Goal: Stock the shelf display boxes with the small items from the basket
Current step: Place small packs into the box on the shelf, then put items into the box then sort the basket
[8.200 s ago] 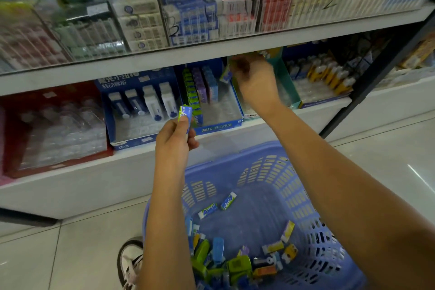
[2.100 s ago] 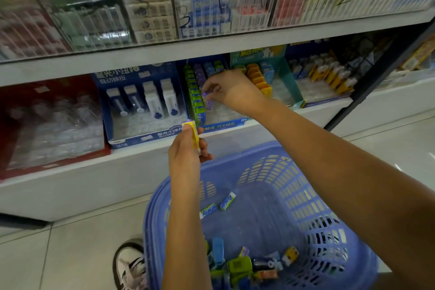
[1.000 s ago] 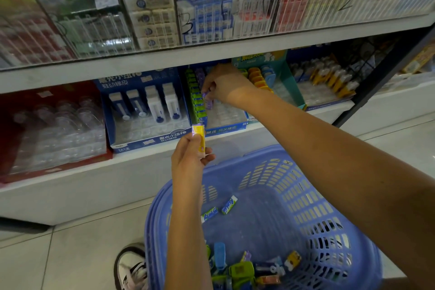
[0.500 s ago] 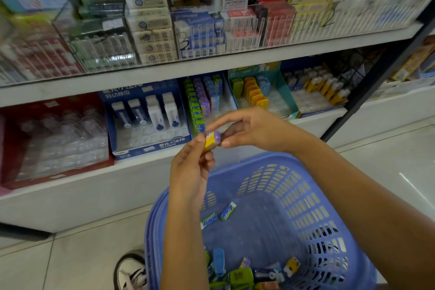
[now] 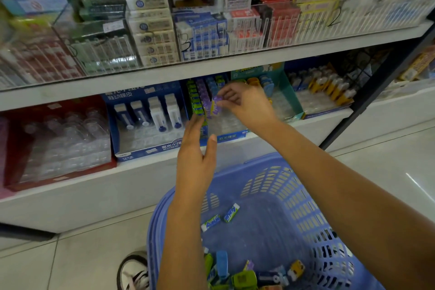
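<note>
Shop shelving above a tiled floor, with a blue basket point(image 5: 270, 207) below. The right hand point(image 5: 247, 101) pinches a purple eraser point(image 5: 216, 104) at the purple row of the blue display box point(image 5: 231, 136), long axis near upright, top tilted rearward. The left hand point(image 5: 196, 155) hangs open, empty. Risk: a skewed entry could jam the eraser or topple the neighbouring green row point(image 5: 196, 103).

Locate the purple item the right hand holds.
Head view, centre: the purple item is pinched in the right hand at the display box, beside the green row.
</note>
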Tool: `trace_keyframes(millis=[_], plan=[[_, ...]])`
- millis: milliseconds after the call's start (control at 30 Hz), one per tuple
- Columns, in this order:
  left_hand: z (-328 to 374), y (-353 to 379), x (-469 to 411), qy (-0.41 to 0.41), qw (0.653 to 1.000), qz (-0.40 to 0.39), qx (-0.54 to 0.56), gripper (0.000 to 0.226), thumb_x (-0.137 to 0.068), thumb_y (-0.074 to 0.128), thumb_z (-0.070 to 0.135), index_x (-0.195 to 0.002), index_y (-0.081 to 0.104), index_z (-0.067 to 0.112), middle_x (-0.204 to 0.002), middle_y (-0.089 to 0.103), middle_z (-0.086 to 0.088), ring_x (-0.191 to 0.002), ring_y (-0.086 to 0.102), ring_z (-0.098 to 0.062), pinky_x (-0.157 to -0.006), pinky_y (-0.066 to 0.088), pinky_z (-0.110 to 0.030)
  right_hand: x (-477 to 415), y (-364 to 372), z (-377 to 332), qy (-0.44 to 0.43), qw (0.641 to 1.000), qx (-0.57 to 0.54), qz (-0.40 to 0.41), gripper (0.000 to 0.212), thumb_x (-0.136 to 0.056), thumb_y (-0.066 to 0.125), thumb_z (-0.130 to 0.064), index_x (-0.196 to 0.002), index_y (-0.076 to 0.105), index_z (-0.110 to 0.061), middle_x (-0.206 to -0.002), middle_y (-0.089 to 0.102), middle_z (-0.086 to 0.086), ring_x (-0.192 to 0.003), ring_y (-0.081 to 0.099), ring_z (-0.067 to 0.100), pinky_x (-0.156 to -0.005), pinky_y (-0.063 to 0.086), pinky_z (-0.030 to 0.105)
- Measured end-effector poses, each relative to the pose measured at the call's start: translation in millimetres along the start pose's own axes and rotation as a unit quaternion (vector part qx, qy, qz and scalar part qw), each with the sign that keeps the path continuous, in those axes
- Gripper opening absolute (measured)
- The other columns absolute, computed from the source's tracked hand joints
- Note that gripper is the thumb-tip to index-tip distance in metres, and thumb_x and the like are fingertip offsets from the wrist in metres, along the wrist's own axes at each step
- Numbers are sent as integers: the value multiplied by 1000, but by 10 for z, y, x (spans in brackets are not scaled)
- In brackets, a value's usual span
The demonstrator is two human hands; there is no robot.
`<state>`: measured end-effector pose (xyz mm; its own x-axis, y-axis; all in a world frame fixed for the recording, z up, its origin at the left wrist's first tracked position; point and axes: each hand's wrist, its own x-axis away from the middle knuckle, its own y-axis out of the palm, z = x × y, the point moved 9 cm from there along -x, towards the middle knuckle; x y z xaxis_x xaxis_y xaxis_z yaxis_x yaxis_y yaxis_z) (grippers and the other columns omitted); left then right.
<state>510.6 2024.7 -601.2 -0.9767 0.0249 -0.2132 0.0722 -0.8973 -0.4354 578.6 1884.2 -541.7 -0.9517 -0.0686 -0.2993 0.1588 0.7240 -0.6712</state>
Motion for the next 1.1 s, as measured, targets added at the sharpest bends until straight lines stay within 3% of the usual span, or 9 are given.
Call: trace_keyframes(millis=[67,233,367,633,700,767,833,933,1100], plan=[[-70,28,17,0,1000,-9,11,49,-98,48,27,-145,34,25,-154,26,11,-136,23,4,-105,24,-6,-49,119,-14,-23,999,27,-12,19,-85,69,-14,-102,68,-5,-92,70,9,-80,62,12,-72,45,7],[-139,34,-3,9,999,-13,41,50,-97,49,26,-145,34,28,-154,28,13,-139,28,-1,-91,28,6,-26,313,-9,-67,993,71,-64,17,-84,69,-13,-99,69,-5,-93,72,10,-85,67,16,-79,51,21],[-181,46,-13,11,998,-15,58,50,-97,49,24,-145,35,27,-153,29,13,-138,28,1,-104,32,-10,-101,374,27,-51,990,93,-91,19,-84,69,-15,-101,70,-6,-97,72,10,-90,67,19,-85,53,30],[-57,5,18,5,1000,-14,21,46,-98,49,21,-143,41,20,-152,33,7,-138,31,-4,-112,31,-23,-111,326,-21,-3,985,110,-130,21,-87,66,-15,-106,69,-6,-105,70,10,-97,65,18,-86,47,21],[65,-130,142,23,997,63,34,29,-96,50,22,-124,58,19,-134,53,7,-124,47,-2,-101,38,-15,-28,239,-77,-15,986,114,-122,20,-86,65,-13,-105,68,-6,-101,70,9,-91,64,16,-79,46,16],[102,-161,322,16,991,112,78,16,-92,49,23,-93,65,21,-96,65,10,-89,60,1,-76,46,-10,159,115,-72,-9,989,87,-123,13,-84,68,-14,-94,70,-7,-90,71,6,-73,60,10,-64,43,7],[-48,68,432,-39,996,48,57,20,-88,47,25,-78,62,16,-70,64,4,-65,59,-9,-58,46,-19,464,141,73,20,980,73,-187,13,-82,70,-20,-83,70,-7,-81,70,4,-62,57,8,-55,41,11],[-530,659,666,-135,970,-170,-107,24,-90,51,19,-82,66,3,-79,68,-16,-77,64,-27,-67,46,-36,1162,423,616,96,917,148,-358,17,-82,69,-26,-82,71,-9,-81,71,3,-67,61,14,-63,42,21],[-1334,1382,1558,-167,811,-487,-278,32,-92,54,20,-120,63,8,-128,60,-12,-117,55,-23,-94,42,-30,2418,1026,1513,214,772,199,-564,33,-87,64,-19,-117,64,-3,-120,63,20,-93,60,23,-65,47,16]])
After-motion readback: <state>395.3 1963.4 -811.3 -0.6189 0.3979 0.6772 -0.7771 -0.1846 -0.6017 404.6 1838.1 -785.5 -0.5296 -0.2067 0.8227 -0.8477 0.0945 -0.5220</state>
